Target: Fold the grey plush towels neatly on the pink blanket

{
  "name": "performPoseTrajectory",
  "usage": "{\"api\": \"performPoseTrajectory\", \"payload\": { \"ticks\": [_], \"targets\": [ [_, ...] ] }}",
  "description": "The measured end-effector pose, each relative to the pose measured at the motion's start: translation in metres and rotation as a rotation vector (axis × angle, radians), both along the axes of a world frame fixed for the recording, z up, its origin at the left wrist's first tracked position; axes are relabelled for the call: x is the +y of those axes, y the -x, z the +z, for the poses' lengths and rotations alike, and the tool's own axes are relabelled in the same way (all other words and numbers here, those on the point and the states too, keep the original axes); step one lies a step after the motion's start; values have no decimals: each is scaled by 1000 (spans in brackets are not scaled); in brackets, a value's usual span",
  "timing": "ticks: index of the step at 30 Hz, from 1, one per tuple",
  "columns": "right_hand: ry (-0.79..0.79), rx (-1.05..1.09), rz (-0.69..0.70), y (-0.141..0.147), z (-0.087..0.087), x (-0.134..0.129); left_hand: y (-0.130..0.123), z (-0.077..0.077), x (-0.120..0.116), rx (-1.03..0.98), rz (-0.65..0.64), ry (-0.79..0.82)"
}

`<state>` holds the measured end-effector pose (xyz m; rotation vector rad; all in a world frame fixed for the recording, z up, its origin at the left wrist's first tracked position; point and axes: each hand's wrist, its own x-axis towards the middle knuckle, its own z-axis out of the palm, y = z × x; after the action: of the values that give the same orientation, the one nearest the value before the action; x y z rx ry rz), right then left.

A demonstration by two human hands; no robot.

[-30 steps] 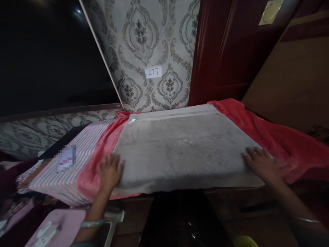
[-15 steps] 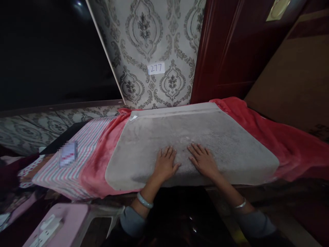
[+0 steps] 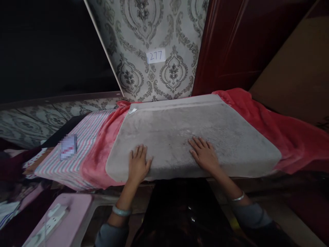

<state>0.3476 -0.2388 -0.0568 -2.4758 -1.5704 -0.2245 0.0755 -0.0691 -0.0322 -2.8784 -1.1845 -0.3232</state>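
A grey plush towel (image 3: 167, 127) lies spread flat, with its near edge draped over the front of the surface below. My left hand (image 3: 138, 163) rests palm down on the towel's near left part, fingers extended and thumb out to the side. On the near middle right, my right hand (image 3: 204, 153) lies flat too, with its fingers spread. Neither hand grips anything. A small white label (image 3: 133, 111) shows at the towel's far left corner. Beneath the towel, a red fleece blanket (image 3: 272, 127) sticks out on both sides.
Left of the blanket is a striped cloth (image 3: 84, 137) with a small blurred packet (image 3: 68, 147) on it. A pink stool (image 3: 74, 209) at lower left bears a white power strip (image 3: 48, 224). Behind stand a dark screen (image 3: 51, 48) and a red door (image 3: 231, 44).
My left hand has slid left across the towel, away from my right hand. The right hand stays at about the same spot on the towel. The view has tipped slightly downward.
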Motion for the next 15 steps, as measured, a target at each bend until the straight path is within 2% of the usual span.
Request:
{"api": "performPoseTrajectory", "payload": {
  "ticks": [5, 10, 15],
  "targets": [
    [11, -4, -8, 3, 3, 1, 27, 5, 17, -10, 180, -46],
    [-6, -20, -3, 1, -1, 0, 46, 11, 34, 36, 267, -124],
    [-45, 17, 1, -4, -8, 1, 41, 24, 46, 17, 332, -50]
  ]
}}
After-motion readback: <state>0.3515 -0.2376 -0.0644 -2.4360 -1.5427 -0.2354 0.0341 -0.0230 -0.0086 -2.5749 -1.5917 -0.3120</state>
